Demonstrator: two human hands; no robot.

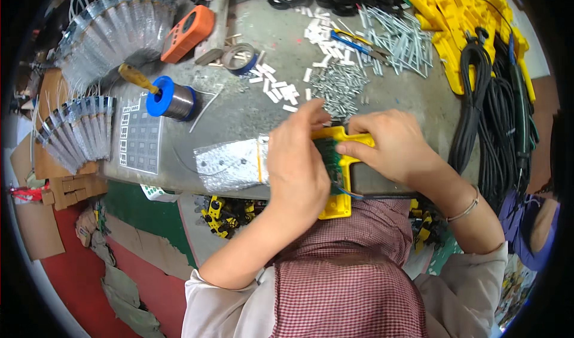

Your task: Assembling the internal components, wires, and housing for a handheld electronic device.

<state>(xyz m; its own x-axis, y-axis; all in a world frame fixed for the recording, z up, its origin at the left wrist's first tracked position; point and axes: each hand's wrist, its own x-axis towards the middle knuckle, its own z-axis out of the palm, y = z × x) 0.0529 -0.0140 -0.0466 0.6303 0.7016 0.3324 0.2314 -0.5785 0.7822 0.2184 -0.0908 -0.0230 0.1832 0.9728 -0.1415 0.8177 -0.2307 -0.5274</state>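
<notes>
A yellow plastic housing (pixel 338 209) with a green circuit board (pixel 327 158) inside lies at the table's near edge, tilted over my lap. My left hand (pixel 298 164) lies along its left side, fingers raised at the top and covering part of the board. On the right, my right hand (pixel 391 147) grips the housing's upper right arm, with the thumb on the rim. A thin wire leaves the housing near its lower right. Just beyond my hands is a pile of small screws (pixel 339 87). Left of my left hand is a bubble-wrap pouch (pixel 230 163).
White plastic pieces (pixel 278 87), long screws (pixel 406 42) and blue-handled cutters (pixel 356 43) lie farther back. A solder spool (pixel 173 102), tape roll (pixel 240 59) and orange device (pixel 188 33) stand left. Yellow housings (pixel 448 33) and black cables (pixel 472 111) crowd the right.
</notes>
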